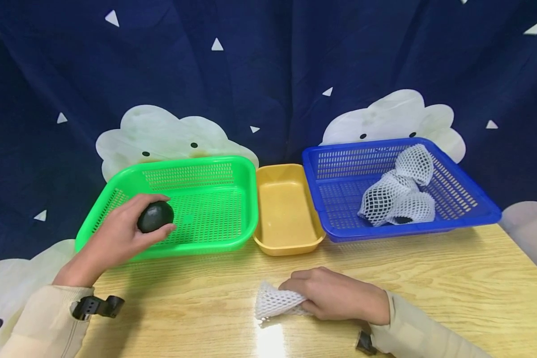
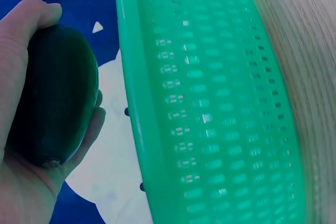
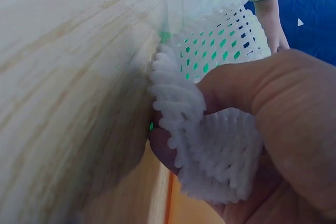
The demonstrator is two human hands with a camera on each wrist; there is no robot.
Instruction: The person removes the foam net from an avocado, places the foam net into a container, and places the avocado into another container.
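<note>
My left hand (image 1: pixel 127 223) grips a dark, smooth avocado (image 1: pixel 155 217), its fingers and thumb curled round the sides. It holds the fruit above the left part of the green basket (image 1: pixel 250 199); in the left wrist view the avocado (image 2: pixel 58 98) shows a small stem end. Low over the table, my right hand (image 1: pixel 335 293) pinches a white foam fruit net (image 1: pixel 275 301) between thumb and fingers. Seen from the right wrist, the net (image 3: pixel 220 45) is partly folded, its mesh opening spread at the top.
A shallow yellow tray (image 1: pixel 286 214) stands between the green basket and a blue basket (image 1: pixel 340 231) on the right. Inside the blue one lie several white foam nets (image 1: pixel 382 196), dark showing through some. All stand on a wooden table (image 1: pixel 197 308) before a dark blue curtain (image 1: pixel 268 64).
</note>
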